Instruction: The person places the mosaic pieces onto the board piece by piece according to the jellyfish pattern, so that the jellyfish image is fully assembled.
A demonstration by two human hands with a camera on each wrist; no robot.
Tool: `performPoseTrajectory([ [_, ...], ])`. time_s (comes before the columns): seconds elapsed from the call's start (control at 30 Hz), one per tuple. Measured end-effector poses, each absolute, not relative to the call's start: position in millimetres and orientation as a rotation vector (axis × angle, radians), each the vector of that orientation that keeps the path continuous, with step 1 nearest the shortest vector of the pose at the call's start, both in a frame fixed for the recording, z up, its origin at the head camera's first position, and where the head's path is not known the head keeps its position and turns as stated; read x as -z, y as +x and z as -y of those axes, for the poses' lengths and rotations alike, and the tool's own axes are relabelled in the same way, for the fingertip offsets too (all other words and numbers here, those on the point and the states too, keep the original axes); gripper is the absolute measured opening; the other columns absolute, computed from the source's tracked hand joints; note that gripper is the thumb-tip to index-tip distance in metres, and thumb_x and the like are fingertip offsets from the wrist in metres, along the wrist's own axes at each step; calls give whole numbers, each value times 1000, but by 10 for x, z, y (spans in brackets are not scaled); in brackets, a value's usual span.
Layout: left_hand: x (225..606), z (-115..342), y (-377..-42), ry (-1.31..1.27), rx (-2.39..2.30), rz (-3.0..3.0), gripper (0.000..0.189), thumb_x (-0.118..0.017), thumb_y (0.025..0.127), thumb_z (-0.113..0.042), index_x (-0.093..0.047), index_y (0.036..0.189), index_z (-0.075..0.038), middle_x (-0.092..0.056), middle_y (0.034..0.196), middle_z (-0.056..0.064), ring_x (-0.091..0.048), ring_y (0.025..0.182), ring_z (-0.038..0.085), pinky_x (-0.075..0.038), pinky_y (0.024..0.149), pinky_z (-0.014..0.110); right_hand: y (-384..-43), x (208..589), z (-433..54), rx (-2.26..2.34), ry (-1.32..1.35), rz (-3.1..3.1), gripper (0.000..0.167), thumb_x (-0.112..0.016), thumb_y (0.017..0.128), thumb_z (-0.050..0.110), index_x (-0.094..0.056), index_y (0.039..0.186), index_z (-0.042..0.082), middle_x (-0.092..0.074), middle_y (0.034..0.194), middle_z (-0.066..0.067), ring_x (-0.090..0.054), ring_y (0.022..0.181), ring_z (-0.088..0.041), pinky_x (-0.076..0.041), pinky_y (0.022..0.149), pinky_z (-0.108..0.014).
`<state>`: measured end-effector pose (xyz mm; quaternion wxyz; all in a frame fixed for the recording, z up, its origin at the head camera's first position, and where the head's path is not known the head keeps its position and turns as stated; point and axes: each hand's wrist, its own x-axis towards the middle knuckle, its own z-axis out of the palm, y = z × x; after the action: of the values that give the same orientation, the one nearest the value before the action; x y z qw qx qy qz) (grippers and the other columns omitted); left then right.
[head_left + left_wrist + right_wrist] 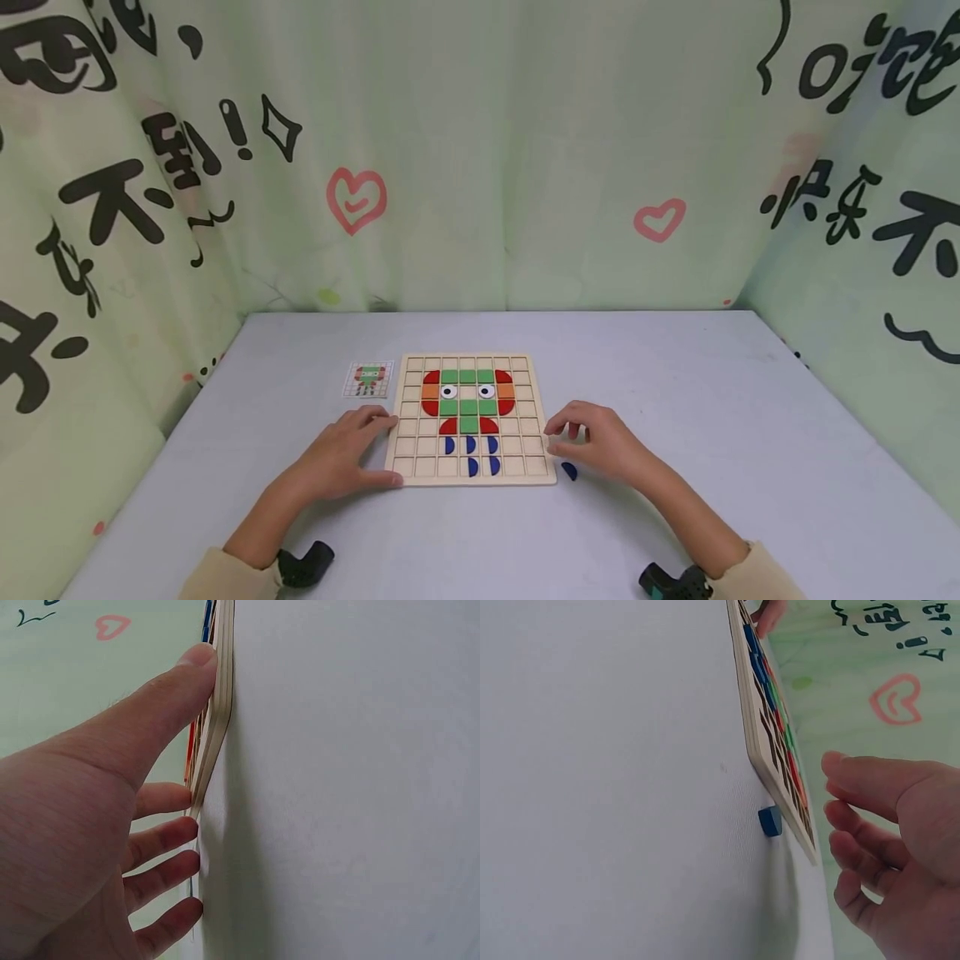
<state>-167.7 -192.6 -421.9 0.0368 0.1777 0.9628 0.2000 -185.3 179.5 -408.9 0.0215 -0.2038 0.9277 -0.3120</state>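
A wooden grid board [412, 467] lies on the table, with green, red, orange and blue pieces and two eye tiles [448, 392] set in its squares. My left hand [341, 458] rests against the board's left side, thumb at the near corner and fingers stretched along the edge. Just off the right edge hovers my right hand [603, 442], fingers loosely bent, with nothing visible between thumb and fingertips. A loose blue half-round piece [570, 472] lies on the table under that hand, close to the board's near right corner; the right wrist view also shows this blue piece [770, 821].
A small picture card [368, 379] with a figure on a grid lies left of the board's far corner. The white table [637, 350] reaches back to a pale green curtain [570, 167] with dark writing and pink hearts.
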Motion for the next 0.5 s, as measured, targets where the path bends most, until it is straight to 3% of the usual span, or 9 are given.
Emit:
performPoseTrajectory([
  [0.5,4238,1929,-1684,546,-612,-2957,82,-79,72,-54,-52,139,-15,-48,138,4,-46,127,24,-40,103,50,-1821,4167,-2097,997,-817,-2693,28,-81,77,22,-71,102,19,-67,92,6,-56,79,-10,-46,66,-22],
])
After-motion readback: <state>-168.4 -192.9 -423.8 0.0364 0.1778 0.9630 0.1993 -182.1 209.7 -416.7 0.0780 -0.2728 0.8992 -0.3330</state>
